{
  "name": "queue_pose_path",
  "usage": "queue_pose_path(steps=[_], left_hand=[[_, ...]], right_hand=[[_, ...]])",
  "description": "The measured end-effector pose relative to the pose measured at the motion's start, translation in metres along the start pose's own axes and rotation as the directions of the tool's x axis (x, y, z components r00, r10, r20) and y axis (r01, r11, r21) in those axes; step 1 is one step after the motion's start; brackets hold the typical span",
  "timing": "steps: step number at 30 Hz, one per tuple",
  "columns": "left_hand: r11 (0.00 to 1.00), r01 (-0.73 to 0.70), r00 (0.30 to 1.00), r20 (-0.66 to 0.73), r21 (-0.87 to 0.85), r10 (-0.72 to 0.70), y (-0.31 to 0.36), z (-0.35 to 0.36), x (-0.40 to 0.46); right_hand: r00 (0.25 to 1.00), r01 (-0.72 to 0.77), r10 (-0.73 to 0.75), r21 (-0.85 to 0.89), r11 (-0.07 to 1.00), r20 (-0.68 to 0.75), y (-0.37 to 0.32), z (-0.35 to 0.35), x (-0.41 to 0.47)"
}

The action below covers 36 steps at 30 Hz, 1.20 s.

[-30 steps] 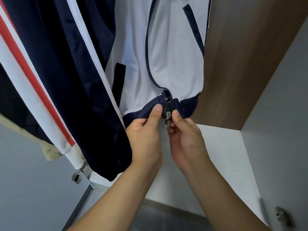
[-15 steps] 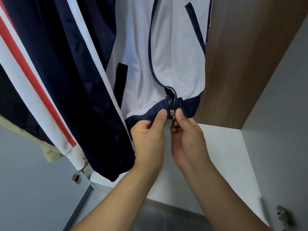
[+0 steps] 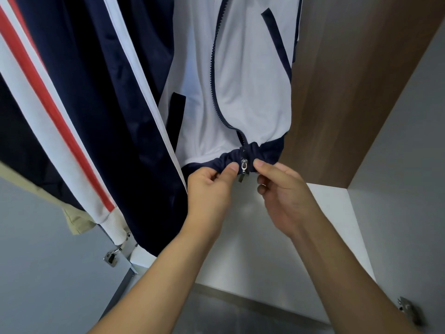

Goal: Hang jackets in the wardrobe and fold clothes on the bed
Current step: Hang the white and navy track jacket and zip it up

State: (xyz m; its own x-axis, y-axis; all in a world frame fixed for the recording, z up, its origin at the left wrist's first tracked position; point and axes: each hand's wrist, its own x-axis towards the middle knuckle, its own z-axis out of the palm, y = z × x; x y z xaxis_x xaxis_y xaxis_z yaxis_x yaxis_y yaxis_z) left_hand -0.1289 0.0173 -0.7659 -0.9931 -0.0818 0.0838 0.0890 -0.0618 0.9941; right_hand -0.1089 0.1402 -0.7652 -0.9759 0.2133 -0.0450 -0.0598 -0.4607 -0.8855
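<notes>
Both hands are pinching the navy hem of the white jacket hanging in the wardrobe, left hand and right hand either side of the zipper pull.

White jacket with navy hem, zip and pocket trims is hung at centre right, hem pinched either side of the silver slider. Navy jacket with white and red stripes is hung left.
</notes>
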Motion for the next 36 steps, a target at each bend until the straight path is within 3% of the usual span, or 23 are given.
queue_pose_path(steps=[5, 8, 11, 19, 22, 24, 26, 29, 31, 33, 36], left_hand=[[0.989, 0.071, 0.989, 0.121, 0.129, -0.087, -0.005, -0.002, 0.000], [0.961, 0.169, 0.916, 0.325, 0.219, -0.235, -0.001, -0.008, 0.003], [0.942, 0.184, 0.861, 0.416, 0.280, -0.292, 0.002, -0.013, 0.005], [0.935, 0.324, 0.810, 0.469, 0.143, -0.352, 0.006, -0.007, 0.002], [0.922, 0.350, 0.788, 0.480, 0.168, -0.387, 0.008, -0.010, 0.004], [0.923, 0.297, 0.801, 0.462, 0.244, -0.380, 0.012, -0.011, 0.004], [0.908, 0.144, 0.863, 0.399, 0.393, -0.309, 0.014, -0.009, 0.003], [0.719, -0.164, 0.948, 0.309, 0.676, -0.074, 0.014, -0.010, 0.006], [0.572, -0.299, 0.946, 0.314, 0.764, 0.076, 0.011, -0.013, 0.008], [0.489, -0.387, 0.922, 0.344, 0.781, 0.180, 0.009, -0.016, 0.010], [0.498, -0.491, 0.871, 0.398, 0.715, 0.289, 0.005, -0.017, 0.011]], right_hand=[[0.999, -0.001, 0.000, -0.043, 0.999, -0.043, -0.005, -0.008, 0.002], [0.999, 0.007, -0.008, -0.038, 0.999, -0.035, -0.005, -0.010, 0.002], [1.000, 0.013, -0.014, -0.046, 0.999, -0.019, -0.008, -0.014, 0.002], [0.999, 0.037, -0.040, -0.142, 0.989, -0.017, -0.007, -0.015, 0.001], [0.997, 0.062, -0.068, -0.188, 0.980, -0.026, -0.007, -0.017, 0.001], [0.996, 0.078, -0.087, -0.222, 0.972, -0.031, -0.006, -0.019, 0.002], [0.995, 0.083, -0.095, -0.259, 0.962, -0.037, -0.005, -0.019, 0.003], [0.994, 0.085, -0.101, -0.306, 0.948, -0.038, -0.002, -0.018, 0.004], [0.995, 0.086, -0.101, -0.336, 0.938, -0.026, 0.000, -0.017, 0.005], [0.995, 0.084, -0.096, -0.357, 0.930, -0.017, 0.001, -0.017, 0.005], [0.995, 0.079, -0.097, -0.364, 0.928, -0.031, 0.000, -0.017, 0.004]])
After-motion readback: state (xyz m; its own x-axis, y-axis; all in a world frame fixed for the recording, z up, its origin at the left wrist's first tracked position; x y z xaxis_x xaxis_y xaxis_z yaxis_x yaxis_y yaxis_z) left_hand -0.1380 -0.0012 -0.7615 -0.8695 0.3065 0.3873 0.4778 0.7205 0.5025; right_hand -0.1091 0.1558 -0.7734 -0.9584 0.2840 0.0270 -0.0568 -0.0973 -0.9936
